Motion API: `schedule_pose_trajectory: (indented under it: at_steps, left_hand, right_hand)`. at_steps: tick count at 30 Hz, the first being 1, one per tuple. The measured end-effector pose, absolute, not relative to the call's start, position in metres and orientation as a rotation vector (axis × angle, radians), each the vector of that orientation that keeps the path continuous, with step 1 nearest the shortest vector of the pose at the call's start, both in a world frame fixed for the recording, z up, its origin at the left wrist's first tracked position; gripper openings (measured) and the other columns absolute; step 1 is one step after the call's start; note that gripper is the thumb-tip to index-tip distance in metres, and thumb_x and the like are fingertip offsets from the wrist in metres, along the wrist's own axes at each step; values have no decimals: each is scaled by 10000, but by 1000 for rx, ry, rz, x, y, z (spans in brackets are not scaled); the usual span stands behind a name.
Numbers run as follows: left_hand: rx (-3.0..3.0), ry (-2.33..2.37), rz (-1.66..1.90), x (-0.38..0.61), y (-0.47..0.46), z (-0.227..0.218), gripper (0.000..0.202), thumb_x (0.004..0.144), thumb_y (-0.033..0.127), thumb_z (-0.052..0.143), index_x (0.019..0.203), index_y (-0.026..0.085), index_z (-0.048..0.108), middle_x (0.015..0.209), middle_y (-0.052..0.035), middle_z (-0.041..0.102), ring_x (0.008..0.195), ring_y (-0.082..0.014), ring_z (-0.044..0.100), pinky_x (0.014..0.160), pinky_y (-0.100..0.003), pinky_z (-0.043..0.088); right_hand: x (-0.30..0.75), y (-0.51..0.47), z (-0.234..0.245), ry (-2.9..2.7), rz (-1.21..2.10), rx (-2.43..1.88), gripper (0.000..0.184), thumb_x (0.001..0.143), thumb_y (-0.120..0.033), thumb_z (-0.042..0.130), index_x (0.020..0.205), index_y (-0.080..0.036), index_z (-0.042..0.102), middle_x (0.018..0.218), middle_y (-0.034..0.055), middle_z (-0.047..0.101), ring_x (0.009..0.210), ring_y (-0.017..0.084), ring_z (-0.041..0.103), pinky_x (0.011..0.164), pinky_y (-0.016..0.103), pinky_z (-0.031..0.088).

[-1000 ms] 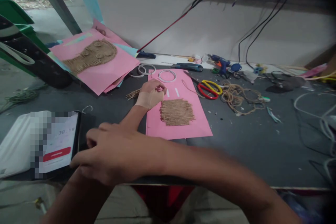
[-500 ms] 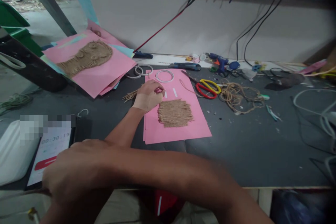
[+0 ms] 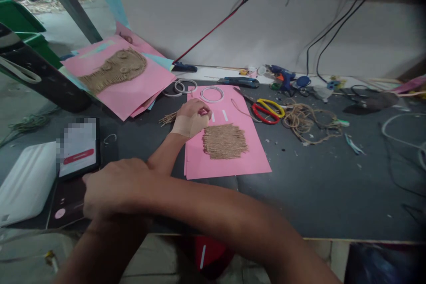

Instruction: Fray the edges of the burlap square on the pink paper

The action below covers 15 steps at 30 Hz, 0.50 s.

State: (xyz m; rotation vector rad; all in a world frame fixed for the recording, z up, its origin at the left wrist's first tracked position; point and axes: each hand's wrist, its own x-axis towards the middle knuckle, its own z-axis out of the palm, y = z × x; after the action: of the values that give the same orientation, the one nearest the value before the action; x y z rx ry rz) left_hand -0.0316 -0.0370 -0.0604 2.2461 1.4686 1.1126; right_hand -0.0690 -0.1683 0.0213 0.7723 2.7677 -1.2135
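Note:
My left hand (image 3: 191, 117) rests at the left edge of a pink paper sheet (image 3: 233, 167), fingers curled; anything in them is hidden. Beside that wrist a bundle of cut twine pieces (image 3: 168, 118) sticks out. Two white strips, one of them a white strip (image 3: 225, 115), lie on the sheet above a patch of twine rows (image 3: 224, 142). My right arm crosses over my left forearm. My right hand (image 3: 116, 190) is closed beside a dark flat object (image 3: 68, 199) with a pale round spot; its fingertips are mostly hidden. A phone (image 3: 78, 153) lies just above that object.
Pink sheets (image 3: 156, 71) bearing a twine shape (image 3: 123, 64) lie back left by a black cylinder (image 3: 40, 71). Tape rings (image 3: 212, 94), a utility knife (image 3: 238, 81), scissors (image 3: 268, 111), tangled twine (image 3: 299, 120) and a glue gun (image 3: 282, 77) lie behind and right. A white case (image 3: 29, 182) sits left.
The phone has shifted away from me, and the dark flat object below it now shows. My right hand has moved slightly up and right in view. My left hand keeps its place on the sheet.

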Motion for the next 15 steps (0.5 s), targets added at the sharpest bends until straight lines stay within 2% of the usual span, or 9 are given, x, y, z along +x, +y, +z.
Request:
schedule_pose_trajectory:
  at_steps: [3, 8, 11, 15]
  left_hand:
    - [2271, 1453, 1154, -32, -35, -63, 98, 826, 146, 692, 751, 210, 697, 867, -45, 729, 810, -178, 652, 812, -341, 530]
    - [2249, 1475, 1127, -31, -35, -63, 97, 822, 143, 698, 755, 212, 708, 878, -43, 729, 813, -177, 656, 800, -342, 525]
    - [2234, 1490, 1105, -31, -34, -63, 93, 817, 147, 699, 755, 216, 707, 890, -41, 731, 833, -178, 660, 805, -337, 526]
    - [2244, 1493, 1107, -31, -34, -64, 98, 814, 138, 705, 749, 212, 708, 882, -39, 727, 830, -173, 658, 808, -333, 527]
  right_hand:
    - [-63, -156, 28, 2719, -1219, 771, 284, 934, -318, 583, 1167, -218, 710, 1248, 90, 780, 986, 269, 764, 616, 323, 569]
    - [-61, -153, 21, 2749, -1272, 707, 273, 911, -313, 578, 1151, -254, 695, 1210, 47, 781, 936, 244, 748, 545, 286, 514]
    - [-62, -151, 19, 2769, -1230, 735, 317, 934, -329, 548, 1217, -256, 671, 1236, 55, 768, 946, 242, 740, 543, 284, 491]
    - [-61, -147, 21, 2754, -1174, 717, 421, 948, -336, 522, 1334, -195, 615, 1315, 113, 733, 1018, 258, 732, 566, 288, 486]
